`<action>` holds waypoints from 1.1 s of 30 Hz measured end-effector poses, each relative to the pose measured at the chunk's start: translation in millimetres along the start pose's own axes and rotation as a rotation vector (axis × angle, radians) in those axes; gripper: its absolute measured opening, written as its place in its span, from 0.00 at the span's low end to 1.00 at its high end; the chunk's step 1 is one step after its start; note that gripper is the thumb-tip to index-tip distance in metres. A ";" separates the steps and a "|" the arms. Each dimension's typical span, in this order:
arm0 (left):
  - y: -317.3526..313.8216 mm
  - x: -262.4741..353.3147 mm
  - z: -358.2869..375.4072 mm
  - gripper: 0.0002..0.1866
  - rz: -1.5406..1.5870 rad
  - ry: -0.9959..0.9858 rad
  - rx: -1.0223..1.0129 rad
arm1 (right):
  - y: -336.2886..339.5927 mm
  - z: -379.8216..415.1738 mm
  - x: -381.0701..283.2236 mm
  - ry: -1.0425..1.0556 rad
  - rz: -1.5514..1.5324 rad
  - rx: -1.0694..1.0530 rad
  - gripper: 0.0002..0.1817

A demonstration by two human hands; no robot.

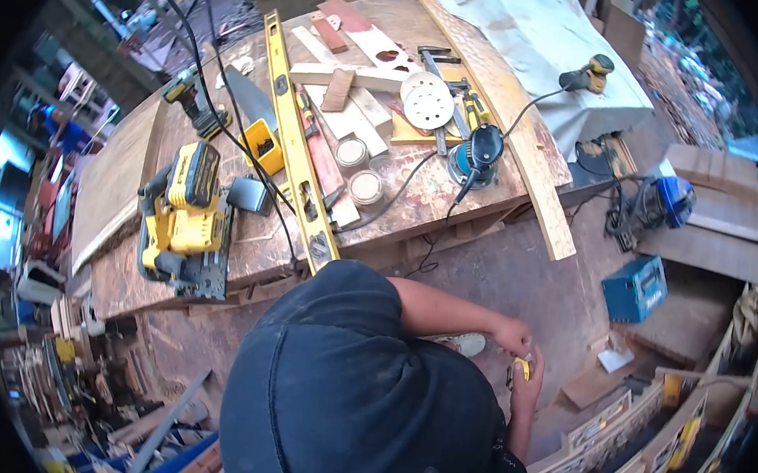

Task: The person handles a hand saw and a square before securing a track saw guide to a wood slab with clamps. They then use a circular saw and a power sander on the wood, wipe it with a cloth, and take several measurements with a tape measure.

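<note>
My left hand (513, 336) is closed, reaching out past the table's front side. Just below it, my right hand (528, 386) grips a small yellow-and-black tool (522, 367), too small in view to name. The left fingertips meet right at the top of this tool, and what they pinch is hidden. Both hands are held over the brown floor (558, 311), to the right of my dark shirt. Part of a light shoe (470, 343) shows under the left forearm.
The worktable (397, 225) carries a yellow spirit level (291, 134), a yellow cordless saw (188, 223), a drill (195, 105), a corded sander (479, 156) and a long board (525, 159) overhanging its edge. A teal box (635, 290) and a blue corded tool (673, 202) stand right.
</note>
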State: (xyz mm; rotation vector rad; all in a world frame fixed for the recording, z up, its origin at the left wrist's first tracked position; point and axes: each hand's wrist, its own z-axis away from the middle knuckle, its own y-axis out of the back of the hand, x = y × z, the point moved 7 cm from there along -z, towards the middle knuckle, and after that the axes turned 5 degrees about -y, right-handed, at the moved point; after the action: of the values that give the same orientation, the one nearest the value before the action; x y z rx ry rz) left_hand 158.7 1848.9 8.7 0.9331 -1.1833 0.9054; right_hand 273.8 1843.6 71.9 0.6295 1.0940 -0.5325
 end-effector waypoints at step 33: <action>259.9 99.2 -618.3 0.25 0.237 0.023 0.098 | 508.4 -303.6 7.7 -0.312 0.338 0.378 0.35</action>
State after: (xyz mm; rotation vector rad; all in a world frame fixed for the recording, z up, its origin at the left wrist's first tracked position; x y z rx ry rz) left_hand 140.2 2525.0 55.7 0.8694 -1.2559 1.1699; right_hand 425.5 2416.1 70.0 1.0027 0.5776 -0.5241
